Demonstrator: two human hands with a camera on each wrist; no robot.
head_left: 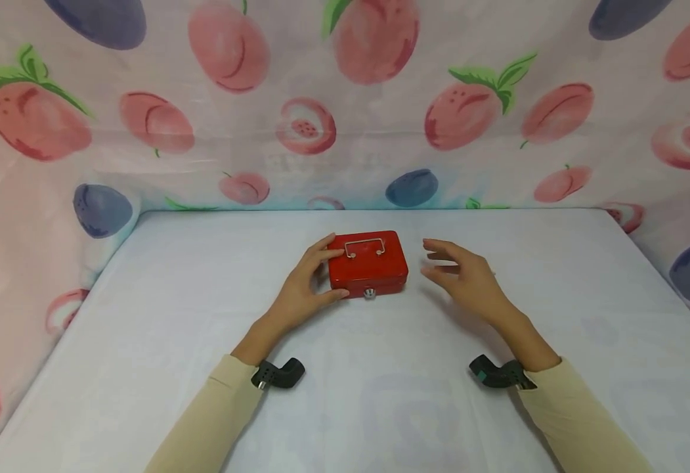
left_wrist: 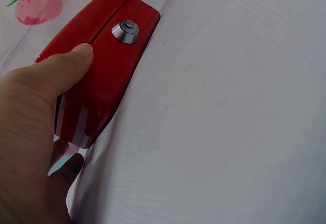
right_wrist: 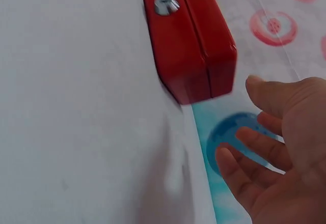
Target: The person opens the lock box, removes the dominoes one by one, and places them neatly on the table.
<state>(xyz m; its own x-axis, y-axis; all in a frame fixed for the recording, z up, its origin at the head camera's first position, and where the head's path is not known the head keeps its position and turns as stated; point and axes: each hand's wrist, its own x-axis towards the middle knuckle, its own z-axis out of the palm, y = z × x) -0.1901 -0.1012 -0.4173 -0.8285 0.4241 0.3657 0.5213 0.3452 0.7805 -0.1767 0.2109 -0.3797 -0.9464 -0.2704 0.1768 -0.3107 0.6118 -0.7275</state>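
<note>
A red metal cash box (head_left: 368, 263) lies on the white-covered table, its lid down and the wire handle (head_left: 365, 242) folded flat on top. On its front face is a silver key lock (left_wrist: 126, 31). My left hand (head_left: 299, 289) grips the box's left end, with the thumb on the front face and fingers at the top and far side. To the right of the box, my right hand (head_left: 463, 276) hovers apart from it, fingers loosely bent and holding nothing. The right wrist view shows a gap between that hand (right_wrist: 285, 152) and the box's right end.
Around the table (head_left: 144, 368) hangs a fruit-patterned cloth (head_left: 368, 131), rising behind its far edge and along both sides. Black camera mounts sit on the left wrist (head_left: 278, 373) and right wrist (head_left: 501, 373), by the beige sleeves.
</note>
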